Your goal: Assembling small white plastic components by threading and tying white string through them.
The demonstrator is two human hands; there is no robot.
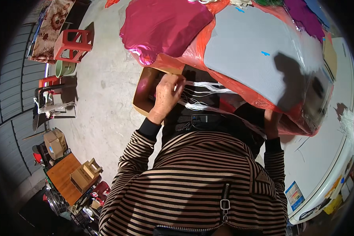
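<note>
White strands (210,86) stretch across our lap (172,122), partly under red plastic (244,93). Our left hand (169,94), fingers bent, is at their left ends; we cannot tell whether it grips them. Our right hand (271,122), well apart, sits by the plastic's lower edge, its fingers hidden, its hold unclear. An open cardboard box (141,97) stands just beside our left hand.

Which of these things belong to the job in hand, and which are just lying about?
Seemingly part of the job:
white strands, at the left hand
open cardboard box, close to that hand
red plastic wrapping, near the partly hidden right hand

Apparently just lying about:
red plastic stool
green bucket
brown wooden board
</note>
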